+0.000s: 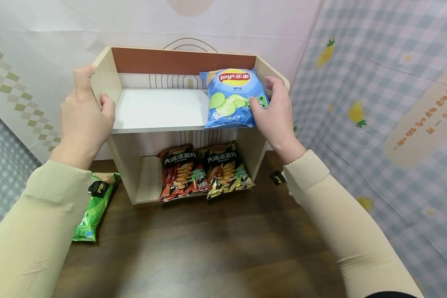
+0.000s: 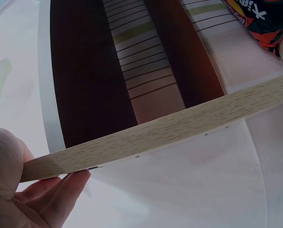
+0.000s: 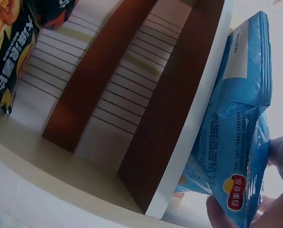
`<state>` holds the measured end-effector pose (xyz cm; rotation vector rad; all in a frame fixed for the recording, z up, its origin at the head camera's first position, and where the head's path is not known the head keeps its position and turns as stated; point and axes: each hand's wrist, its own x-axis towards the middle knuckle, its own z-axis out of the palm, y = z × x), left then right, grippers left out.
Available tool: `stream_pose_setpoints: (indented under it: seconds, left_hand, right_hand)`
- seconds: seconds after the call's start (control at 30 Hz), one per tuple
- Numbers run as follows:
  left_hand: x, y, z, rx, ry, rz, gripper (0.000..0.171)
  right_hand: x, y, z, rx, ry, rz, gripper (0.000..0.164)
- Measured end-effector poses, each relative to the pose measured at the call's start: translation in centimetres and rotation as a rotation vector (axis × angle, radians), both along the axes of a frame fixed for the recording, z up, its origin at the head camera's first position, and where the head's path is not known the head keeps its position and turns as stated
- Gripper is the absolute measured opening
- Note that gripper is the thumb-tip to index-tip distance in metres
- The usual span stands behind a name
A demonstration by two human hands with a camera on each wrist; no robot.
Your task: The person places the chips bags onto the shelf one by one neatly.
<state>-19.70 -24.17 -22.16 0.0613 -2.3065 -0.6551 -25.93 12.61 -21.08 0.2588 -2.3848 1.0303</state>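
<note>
On the right part of the upper white board of a two-tier shelf point(image 1: 164, 109) stands a blue chip bag point(image 1: 231, 91) with lime slices, its printed front facing me. My right hand point(image 1: 277, 116) grips its lower right side, thumb on the front; the right wrist view shows the bag's back and bottom point(image 3: 227, 152) overhanging the board's edge. At the other end, my left hand point(image 1: 85, 118) holds the top of the left side panel point(image 1: 108, 76). In the left wrist view its fingers point(image 2: 67, 197) curl around the panel's edge point(image 2: 146, 135).
Below, a red-and-black chip bag point(image 1: 179, 171) and a black-and-yellow one point(image 1: 225, 169) lean side by side on the bottom tier. Left of the shelf, a green chip bag point(image 1: 97, 207) lies on the dark wooden table point(image 1: 193, 248), partly behind my left sleeve. Patterned cloth point(image 1: 357, 103) hangs around.
</note>
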Motion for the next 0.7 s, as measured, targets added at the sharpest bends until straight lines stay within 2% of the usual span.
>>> stream_pose_setpoints:
  seconds: [0.07, 0.13, 0.27, 0.33, 0.4, 0.5, 0.6, 0.7]
  left_hand:
    - [-0.1, 0.0, 0.0, 0.001, 0.004, -0.002, 0.049]
    - [-0.1, 0.0, 0.0, 0.000, 0.009, -0.002, 0.049]
    - [-0.2, -0.1, 0.0, 0.003, 0.006, 0.002, 0.049]
    - [-0.3, -0.2, 0.0, 0.004, 0.011, 0.003, 0.049]
    - [-0.3, -0.2, 0.0, 0.004, 0.017, 0.002, 0.049]
    - [-0.4, -0.2, -0.1, 0.002, 0.017, 0.001, 0.049]
    - [-0.5, -0.3, -0.1, 0.007, 0.003, -0.002, 0.049]
    - [-0.6, -0.3, -0.3, 0.012, -0.005, 0.001, 0.050]
  right_hand:
    - [0.1, 0.0, -0.2, 0.043, 0.050, 0.002, 0.057]
    - [0.3, -0.1, -0.5, 0.092, 0.160, 0.042, 0.054]
    - [0.7, -0.7, -1.1, 0.247, 0.420, 0.209, 0.055]
    - [0.9, -1.1, -1.2, 0.362, 0.470, 0.269, 0.063]
    - [1.0, -1.5, -1.3, 0.483, 0.442, 0.281, 0.073]
    - [0.9, -1.8, -1.6, 0.621, 0.323, 0.238, 0.078]
    - [0.5, -1.8, -1.9, 0.662, 0.220, 0.200, 0.076]
    - [0.0, -1.7, -2.1, 0.649, 0.190, 0.192, 0.073]
